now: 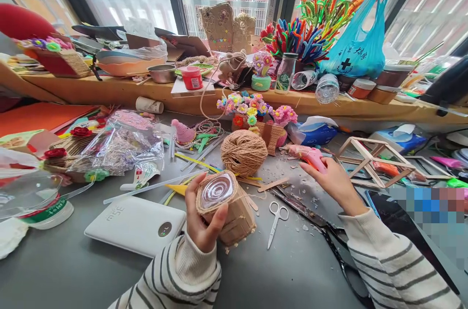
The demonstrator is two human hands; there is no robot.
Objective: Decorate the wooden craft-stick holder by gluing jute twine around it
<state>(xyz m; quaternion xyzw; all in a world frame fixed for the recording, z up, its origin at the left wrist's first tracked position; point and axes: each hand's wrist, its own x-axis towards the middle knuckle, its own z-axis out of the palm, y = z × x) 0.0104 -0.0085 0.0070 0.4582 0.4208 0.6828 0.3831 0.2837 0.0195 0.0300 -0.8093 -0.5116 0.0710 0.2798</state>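
My left hand (204, 223) is wrapped round a small box-shaped container (237, 223) faced with wooden craft sticks. Its clear ringed plastic end tilts up toward me, edged with twine, and a loose strand trails off to the right. Over on the right, my right hand (338, 182) grips a pink glue gun (309, 154), whose nozzle points left. A ball of jute twine (244, 152) sits just behind the container. Small scissors (278, 219) and large black-handled scissors (310, 214) lie between my hands.
A white power bank (135, 223) lies left of the container. Clear glue sticks and craft sticks (273, 183) are scattered about. Wooden frames (376, 160) and a dark phone-like device (398, 226) are at right. Behind runs a crowded ledge (175, 104) with pipe cleaners (296, 41) and jars.
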